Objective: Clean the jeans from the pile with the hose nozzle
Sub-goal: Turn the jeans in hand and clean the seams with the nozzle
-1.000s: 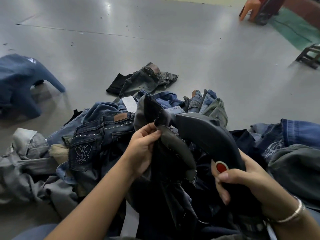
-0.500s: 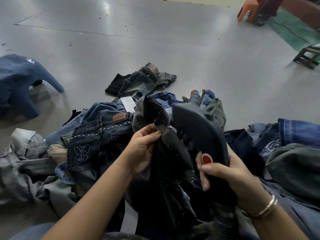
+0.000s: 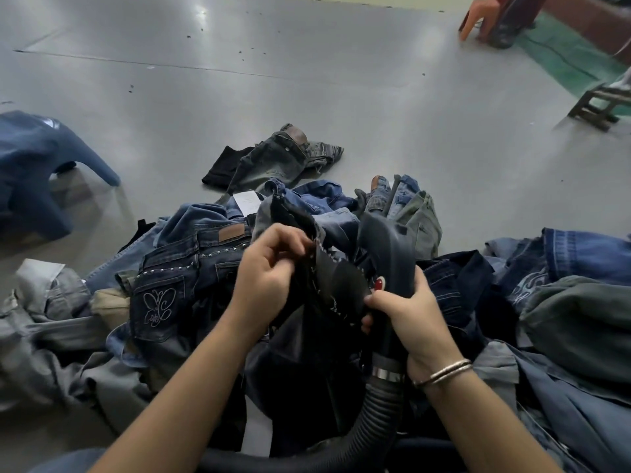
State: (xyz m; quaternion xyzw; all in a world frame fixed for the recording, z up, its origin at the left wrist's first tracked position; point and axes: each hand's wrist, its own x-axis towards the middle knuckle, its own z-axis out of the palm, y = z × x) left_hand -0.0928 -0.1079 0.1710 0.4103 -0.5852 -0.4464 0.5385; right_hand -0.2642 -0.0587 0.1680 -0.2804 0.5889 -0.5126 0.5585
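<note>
One dark pair of jeans [image 3: 327, 295] is in work, held up at frame centre above the pile [image 3: 191, 268], raw stitched edge facing the nozzle. Left hand [image 3: 269, 278] at about 9 o'clock of that fabric, fingers curled and pinching the edge near the top. Right hand [image 3: 409, 312] at 3 o'clock, fingers wrapped round the hose nozzle [image 3: 386, 247] grip, thumb just beside the red button [image 3: 379, 284]; can't tell whether it's pressed. Nozzle mouth points to 12 o'clock and sits just beside the fabric; contact unclear. Ribbed hose [image 3: 372, 418] drops to 6 o'clock, under the forearm. My read: step is passing the nozzle along the seam. To do it well, keep the fabric taut with the left pinch so the edge doesn't get pulled or flapped into the mouth, turn the mouth square to the seam, work along it in one direction, re-pinch further down as you go. Watch hose slack, it could drag the garment. Outward: rest of the pile spreads 8 to 4 o'clock on the grey floor [image 3: 375, 131], one separate pair [image 3: 280, 155] lies at 12 o'clock, blue stool [image 3: 37, 165] at 10 o'clock.
</note>
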